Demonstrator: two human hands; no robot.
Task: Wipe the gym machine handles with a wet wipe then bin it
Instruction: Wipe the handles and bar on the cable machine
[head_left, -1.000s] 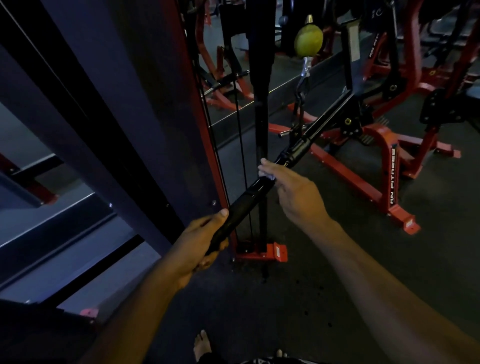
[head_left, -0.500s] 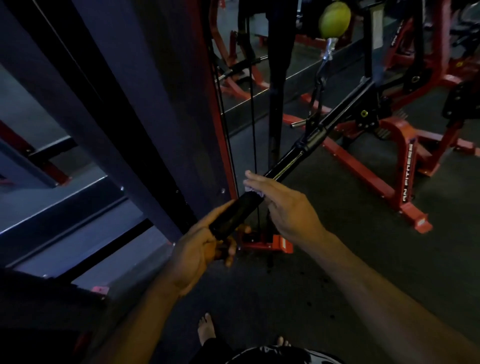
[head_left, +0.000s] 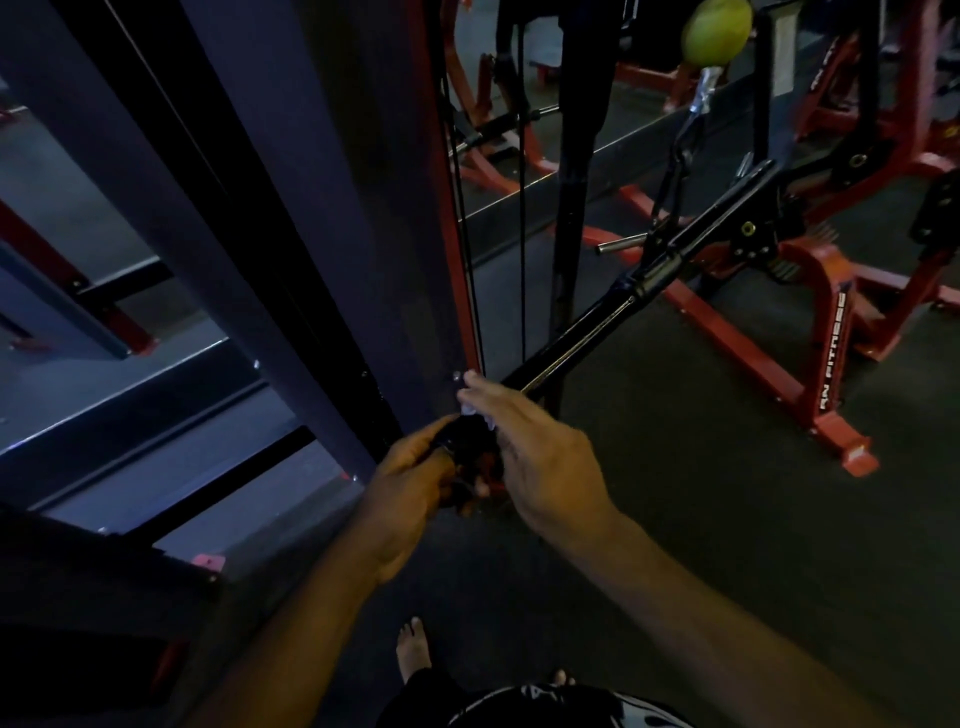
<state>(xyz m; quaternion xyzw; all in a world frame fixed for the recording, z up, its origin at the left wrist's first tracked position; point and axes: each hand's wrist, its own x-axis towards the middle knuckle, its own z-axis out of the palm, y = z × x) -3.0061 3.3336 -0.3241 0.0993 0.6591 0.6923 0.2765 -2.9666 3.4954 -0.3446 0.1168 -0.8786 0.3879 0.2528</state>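
Now the wet wipe (head_left: 475, 410), a small crumpled white scrap, lies pressed under the right hand (head_left: 535, 457) against the near end of the black handle bar (head_left: 571, 343), just beside the left hand (head_left: 410, 483). A second ago the right hand worked farther up the bar; it has slid down to meet the left, so this stretch appears nearly wiped, with the far half and the binning judged still to come. The left hand grasps the bar's end, fingers curled round it. The right hand's fingers lie extended over bar and wipe; whether the thumb pinches beneath cannot be told. The bar is a slender glossy tube, clipped at mid-length to a cable below a yellow-green ball (head_left: 717, 28). Red painted steel frames (head_left: 831, 332) stand behind on dark matte flooring.
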